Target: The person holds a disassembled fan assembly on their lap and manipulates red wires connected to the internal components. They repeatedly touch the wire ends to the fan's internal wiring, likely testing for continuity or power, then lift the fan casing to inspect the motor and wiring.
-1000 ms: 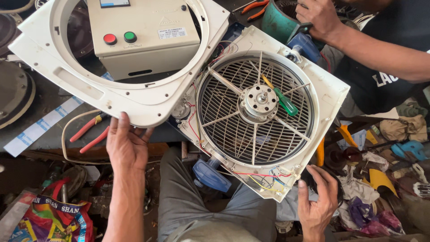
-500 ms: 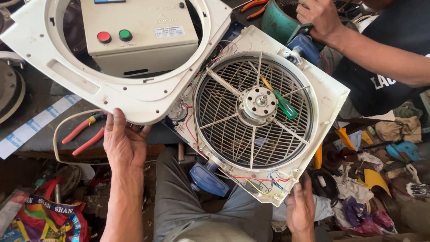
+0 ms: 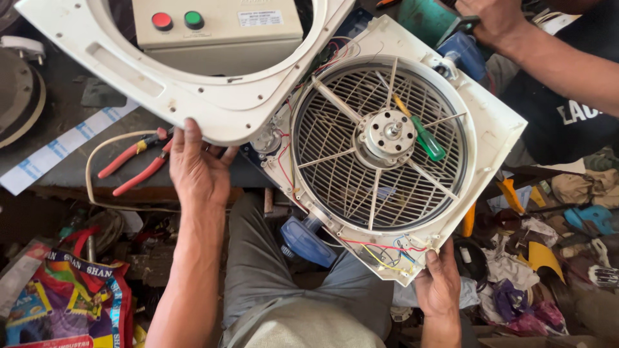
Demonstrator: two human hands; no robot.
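Holding: the left hand (image 3: 196, 169) grips the lower edge of the white front cover (image 3: 213, 113), fingers curled over its rim; the right hand (image 3: 440, 287) clasps the bottom corner of the fan housing (image 3: 496, 122).
Fan housing: stretched between the two hands, tilted, its near corner over the person's lap.
Done: the front cover is lifted away and swung up past the left hand, baring the motor (image 3: 387, 135), the rear grille (image 3: 361, 187) and loose coloured wires (image 3: 380, 248) just above the right hand.
Left: the motor looks bolted in place, though the fixings are too small to be sure.
Tools: a green-handled screwdriver (image 3: 422, 138) lies on the grille; red pliers (image 3: 138, 161) sit just left of the left hand.
Nearby: another person's hand (image 3: 493, 19) works far beyond the right hand.
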